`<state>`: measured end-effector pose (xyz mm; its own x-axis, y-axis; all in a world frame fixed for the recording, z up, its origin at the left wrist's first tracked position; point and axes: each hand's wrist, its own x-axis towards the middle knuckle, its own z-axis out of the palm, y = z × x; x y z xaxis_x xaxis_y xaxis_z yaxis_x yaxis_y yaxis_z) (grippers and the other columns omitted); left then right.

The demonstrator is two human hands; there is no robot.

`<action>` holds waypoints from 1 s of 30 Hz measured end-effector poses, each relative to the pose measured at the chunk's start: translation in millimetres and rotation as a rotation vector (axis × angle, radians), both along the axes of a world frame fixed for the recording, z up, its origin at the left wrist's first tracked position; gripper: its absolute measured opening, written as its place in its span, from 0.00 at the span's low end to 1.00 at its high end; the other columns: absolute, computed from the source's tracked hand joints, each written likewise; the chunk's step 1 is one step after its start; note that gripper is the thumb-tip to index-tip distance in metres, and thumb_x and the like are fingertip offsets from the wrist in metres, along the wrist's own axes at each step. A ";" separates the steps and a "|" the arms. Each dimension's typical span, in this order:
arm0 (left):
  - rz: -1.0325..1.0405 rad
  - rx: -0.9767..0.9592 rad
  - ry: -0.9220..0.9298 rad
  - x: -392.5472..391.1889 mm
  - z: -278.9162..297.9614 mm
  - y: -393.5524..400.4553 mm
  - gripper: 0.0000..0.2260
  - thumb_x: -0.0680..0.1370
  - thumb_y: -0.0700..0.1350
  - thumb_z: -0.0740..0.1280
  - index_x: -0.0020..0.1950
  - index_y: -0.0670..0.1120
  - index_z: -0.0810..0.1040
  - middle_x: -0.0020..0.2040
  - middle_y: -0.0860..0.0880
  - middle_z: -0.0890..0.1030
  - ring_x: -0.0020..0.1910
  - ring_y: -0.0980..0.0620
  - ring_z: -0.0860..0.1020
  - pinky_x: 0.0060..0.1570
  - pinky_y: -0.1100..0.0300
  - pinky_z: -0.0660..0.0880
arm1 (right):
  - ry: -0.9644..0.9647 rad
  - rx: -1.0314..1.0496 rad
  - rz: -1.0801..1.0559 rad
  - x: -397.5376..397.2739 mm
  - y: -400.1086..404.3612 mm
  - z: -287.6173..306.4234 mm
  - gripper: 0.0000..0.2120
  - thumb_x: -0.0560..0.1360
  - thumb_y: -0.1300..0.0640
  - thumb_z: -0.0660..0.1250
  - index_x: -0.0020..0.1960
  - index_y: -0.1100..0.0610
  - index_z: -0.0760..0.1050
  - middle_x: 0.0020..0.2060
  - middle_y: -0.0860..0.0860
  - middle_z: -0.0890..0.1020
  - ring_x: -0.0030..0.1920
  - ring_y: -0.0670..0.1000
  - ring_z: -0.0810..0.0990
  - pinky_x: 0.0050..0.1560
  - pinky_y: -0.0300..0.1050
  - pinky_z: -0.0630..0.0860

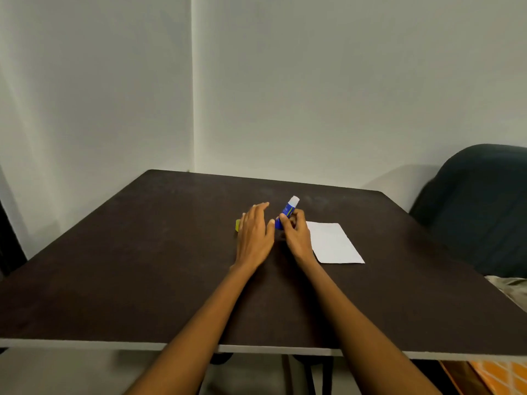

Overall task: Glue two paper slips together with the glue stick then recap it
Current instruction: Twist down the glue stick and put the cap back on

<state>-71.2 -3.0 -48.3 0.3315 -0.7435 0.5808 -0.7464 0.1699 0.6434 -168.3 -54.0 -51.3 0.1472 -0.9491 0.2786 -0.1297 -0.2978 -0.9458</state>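
My right hand [295,233] grips a blue glue stick [286,210] near the middle of the dark table [142,280]. The stick tilts up and away, and its white tip points to the far right. My left hand [253,232] hovers flat just left of it, fingers spread, holding nothing. A small yellow-green piece, probably the cap [237,225], peeks out from under the left edge of that hand. White paper [333,243] lies flat on the table right of my right hand; whether it is one slip or two stacked I cannot tell.
A dark upholstered chair [479,206] stands past the table's right edge. The table's far edge meets a pale wall [285,81]. An orange patterned surface [502,377] shows below the front right corner.
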 end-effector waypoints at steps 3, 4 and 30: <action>-0.068 -0.041 0.113 0.0 1.0 -1.3 0.18 0.80 0.44 0.60 0.70 0.45 0.67 0.68 0.48 0.71 0.67 0.51 0.69 0.67 0.61 0.60 | -0.159 0.006 0.067 -5.6 8.1 -0.7 0.12 0.79 0.55 0.62 0.61 0.58 0.70 0.48 0.56 0.79 0.40 0.50 0.81 0.41 0.42 0.78; -0.136 -0.048 0.176 -1.1 2.3 -1.1 0.18 0.80 0.44 0.60 0.70 0.44 0.67 0.68 0.47 0.71 0.67 0.52 0.69 0.64 0.64 0.61 | -0.160 -0.017 0.096 -6.8 11.1 -1.3 0.13 0.79 0.57 0.63 0.62 0.58 0.70 0.48 0.56 0.80 0.40 0.50 0.81 0.40 0.40 0.79; -0.693 -0.062 0.940 8.5 5.3 2.4 0.04 0.81 0.41 0.58 0.51 0.45 0.72 0.52 0.45 0.82 0.50 0.54 0.82 0.49 0.63 0.79 | 0.054 -0.041 0.369 -16.3 16.6 -2.9 0.03 0.74 0.56 0.69 0.45 0.53 0.76 0.34 0.47 0.74 0.34 0.43 0.70 0.39 0.35 0.69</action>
<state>-62.7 -0.6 -43.0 0.1845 -0.9130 0.3639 0.2838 0.4040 0.8696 -184.6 -37.5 -54.2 0.4925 -0.8178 0.2977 -0.0564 -0.3713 -0.9268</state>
